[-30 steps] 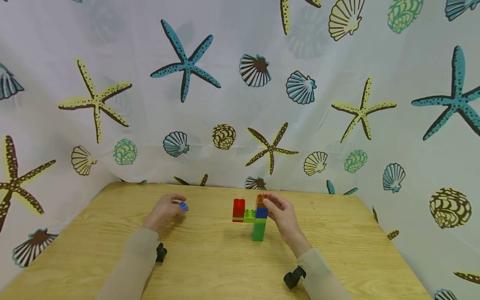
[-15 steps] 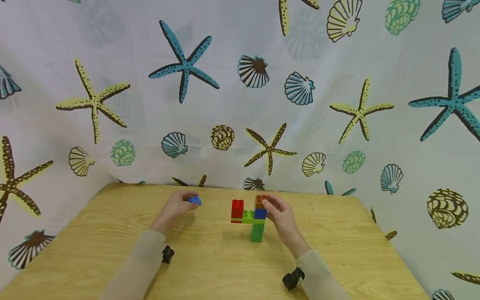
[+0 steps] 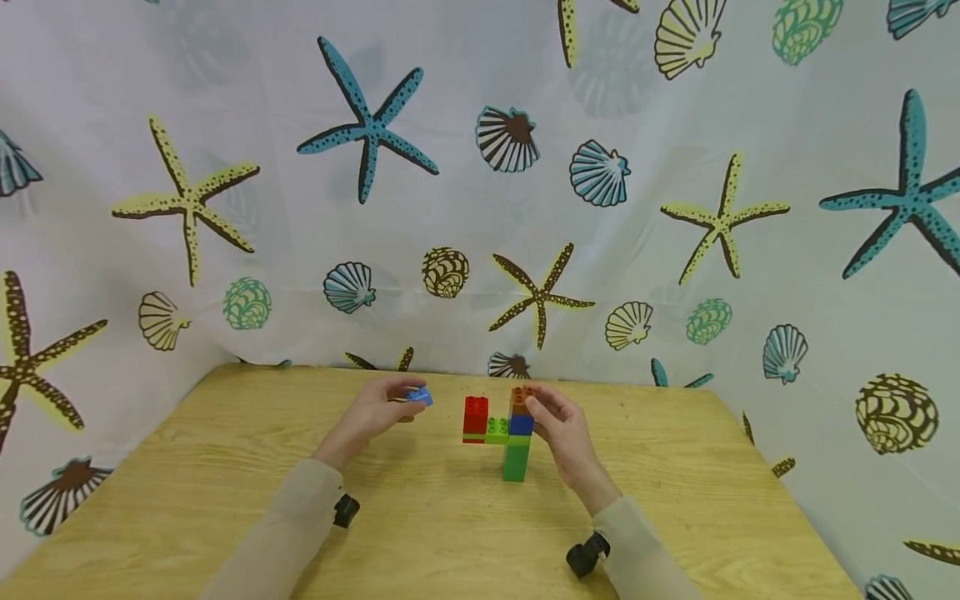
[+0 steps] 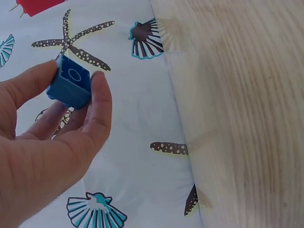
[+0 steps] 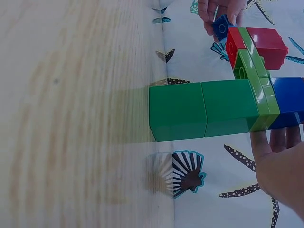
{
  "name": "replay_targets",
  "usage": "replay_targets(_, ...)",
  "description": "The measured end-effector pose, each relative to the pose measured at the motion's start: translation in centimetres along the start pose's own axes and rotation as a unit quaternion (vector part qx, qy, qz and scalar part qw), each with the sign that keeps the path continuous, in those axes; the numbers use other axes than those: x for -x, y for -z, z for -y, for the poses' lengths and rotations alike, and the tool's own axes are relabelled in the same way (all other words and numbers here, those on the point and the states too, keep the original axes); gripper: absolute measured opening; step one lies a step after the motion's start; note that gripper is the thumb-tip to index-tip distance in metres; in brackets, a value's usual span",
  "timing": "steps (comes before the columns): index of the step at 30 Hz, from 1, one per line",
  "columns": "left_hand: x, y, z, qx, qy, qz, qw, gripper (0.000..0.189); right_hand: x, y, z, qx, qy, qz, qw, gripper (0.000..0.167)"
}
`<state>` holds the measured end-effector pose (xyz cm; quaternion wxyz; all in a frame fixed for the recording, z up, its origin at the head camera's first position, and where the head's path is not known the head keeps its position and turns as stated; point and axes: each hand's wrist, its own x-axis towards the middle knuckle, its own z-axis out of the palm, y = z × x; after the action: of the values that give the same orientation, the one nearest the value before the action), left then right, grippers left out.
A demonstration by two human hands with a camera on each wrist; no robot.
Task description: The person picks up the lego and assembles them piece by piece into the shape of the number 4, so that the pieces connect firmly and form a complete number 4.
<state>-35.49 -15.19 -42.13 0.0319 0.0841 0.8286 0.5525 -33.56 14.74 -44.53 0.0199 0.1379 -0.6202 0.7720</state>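
My left hand (image 3: 375, 410) pinches a small blue toy brick (image 3: 421, 397) above the table, left of a toy brick structure. In the left wrist view this brick (image 4: 70, 85) sits between thumb and fingers, its hollow underside showing. Upright on the table stands the structure: green bricks (image 3: 515, 463) at the base, a lime brick (image 3: 497, 430) reaching left, a red brick (image 3: 476, 413) on that lime end. Over the green base sit a dark blue brick (image 3: 521, 425) and an orange-brown brick (image 3: 519, 403) on top. My right hand (image 3: 566, 432) grips the top from the right.
A wooden table (image 3: 420, 517) lies beneath both hands. Behind it and at its sides hangs a white curtain (image 3: 435, 208) printed with starfish and shells. A small black camera (image 3: 588, 554) is strapped at the right wrist, another (image 3: 346, 510) at the left.
My left hand has moved right with the blue brick, closer to the structure. The right hand keeps its grip, and the structure stays in place.
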Motion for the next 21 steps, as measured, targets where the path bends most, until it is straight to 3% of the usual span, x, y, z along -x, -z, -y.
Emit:
replay_targets(10,0.6,-0.3,-1.0,0.060,-0.045,0.043,0.9963,0.044,0.0,-0.1,0.1,-0.001,-0.010,-0.003,0.9999,0.040)
replay_targets(16,1.2,-1.5,-2.1,0.057,-0.061,0.012,0.9964,0.041,0.0,-0.2,0.2,-0.010,0.000,0.002,0.9999,0.042)
replay_targets(21,1.5,-2.6,-3.0,0.057,-0.097,-0.001,0.9936,0.041,0.1,0.0,0.2,0.005,-0.001,0.005,1.0000,0.042)
